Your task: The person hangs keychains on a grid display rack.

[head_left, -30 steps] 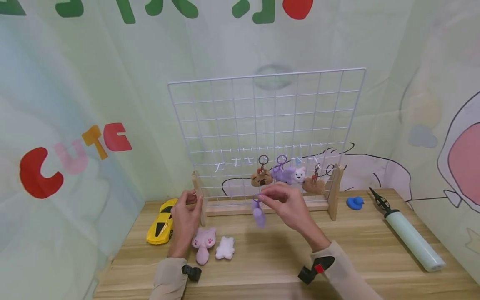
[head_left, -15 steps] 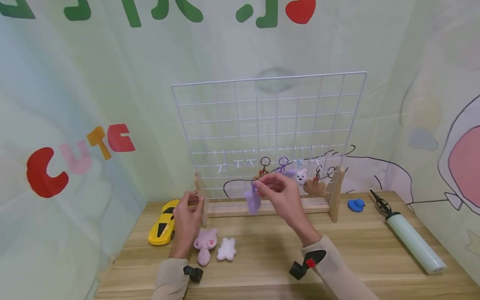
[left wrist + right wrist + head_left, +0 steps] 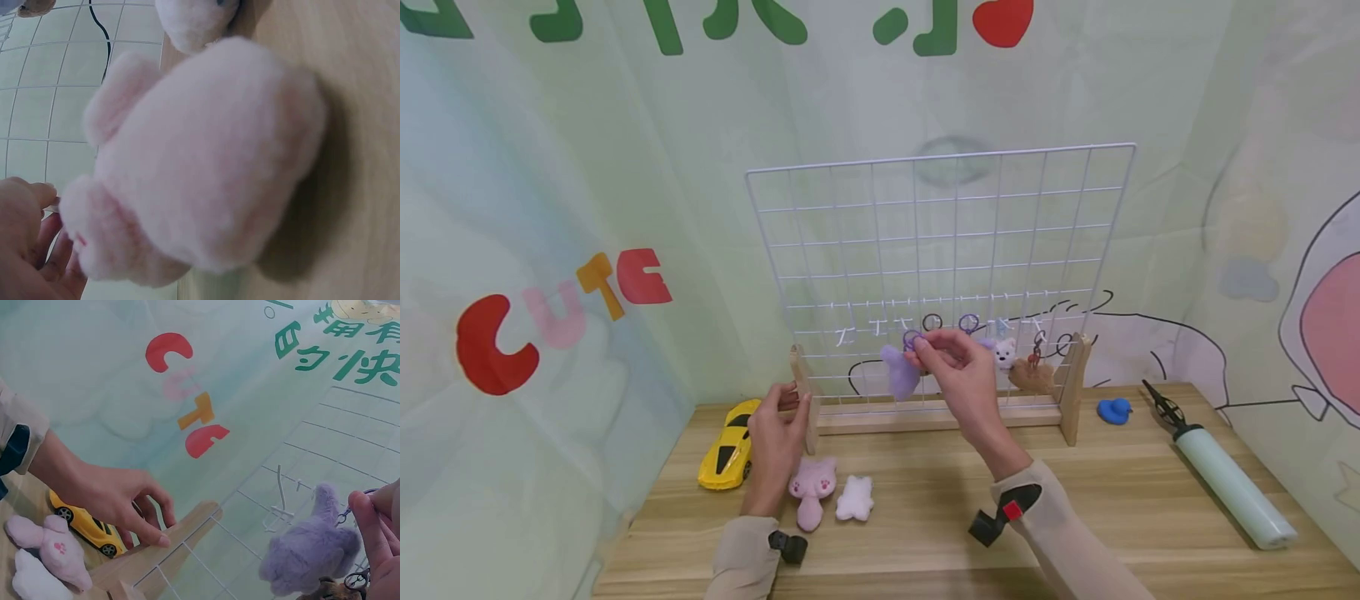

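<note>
A person's right hand [image 3: 966, 379] pinches the ring [image 3: 913, 340] of a purple plush keychain [image 3: 900, 372], thumb and forefinger together on it, before a white wire grid [image 3: 956, 157]; the plush hangs at the hand's nine o'clock (whether the ring touches a hook cannot be told). The left hand [image 3: 775, 433], thumb and fingers clamped about the wooden upright [image 3: 803, 404] at the grid's left end, has a yellow toy car [image 3: 727, 446] at nine o'clock and a pink plush [image 3: 812, 487] at five, a white plush [image 3: 854, 498] just beside the pink one at three. Beyond the right hand, a white bear [image 3: 1004, 354] hangs at two o'clock and a brown plush [image 3: 1032, 375] at three; a blue duck [image 3: 1115, 411] sits farther off at three, near a pale pump [image 3: 1232, 487] at four.
</note>
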`<state>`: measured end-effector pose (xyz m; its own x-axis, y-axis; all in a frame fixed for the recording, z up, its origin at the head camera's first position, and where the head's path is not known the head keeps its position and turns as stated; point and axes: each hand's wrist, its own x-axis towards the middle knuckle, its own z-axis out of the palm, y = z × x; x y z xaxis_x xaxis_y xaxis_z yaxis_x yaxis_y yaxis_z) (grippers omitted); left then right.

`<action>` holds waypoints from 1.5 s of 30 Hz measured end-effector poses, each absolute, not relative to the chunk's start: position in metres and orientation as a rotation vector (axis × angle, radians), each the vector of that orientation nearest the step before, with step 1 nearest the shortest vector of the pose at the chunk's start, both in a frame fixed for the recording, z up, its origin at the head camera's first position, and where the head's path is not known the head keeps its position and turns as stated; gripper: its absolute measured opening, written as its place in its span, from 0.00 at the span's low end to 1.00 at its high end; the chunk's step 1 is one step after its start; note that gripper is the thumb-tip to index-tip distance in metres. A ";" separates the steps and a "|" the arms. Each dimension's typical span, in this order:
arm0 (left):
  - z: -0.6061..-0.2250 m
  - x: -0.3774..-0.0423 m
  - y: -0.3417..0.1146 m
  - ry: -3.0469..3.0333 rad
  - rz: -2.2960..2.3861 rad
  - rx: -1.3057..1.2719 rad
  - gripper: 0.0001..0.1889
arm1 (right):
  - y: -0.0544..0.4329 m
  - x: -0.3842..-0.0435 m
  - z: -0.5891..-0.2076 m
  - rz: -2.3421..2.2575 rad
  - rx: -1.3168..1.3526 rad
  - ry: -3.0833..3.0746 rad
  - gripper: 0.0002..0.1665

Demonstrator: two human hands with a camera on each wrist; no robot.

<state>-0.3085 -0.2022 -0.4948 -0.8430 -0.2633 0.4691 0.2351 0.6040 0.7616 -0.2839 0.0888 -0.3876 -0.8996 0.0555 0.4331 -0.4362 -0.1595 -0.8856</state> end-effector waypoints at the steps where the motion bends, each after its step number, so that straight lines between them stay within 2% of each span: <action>1: -0.495 -0.309 -0.203 -2.278 -1.197 0.020 0.17 | 0.088 -0.285 -0.387 2.144 0.436 -1.771 0.15; 25: -0.492 -0.307 -0.201 -2.279 -1.180 -0.008 0.16 | 0.080 -0.299 -0.388 2.300 0.371 -1.810 0.17; 33: -0.491 -0.307 -0.202 -2.273 -1.170 -0.012 0.17 | 0.078 -0.293 -0.397 2.213 0.381 -1.830 0.20; 45: -0.491 -0.307 -0.202 -2.274 -1.180 -0.006 0.16 | 0.081 -0.287 -0.404 2.168 0.398 -1.779 0.17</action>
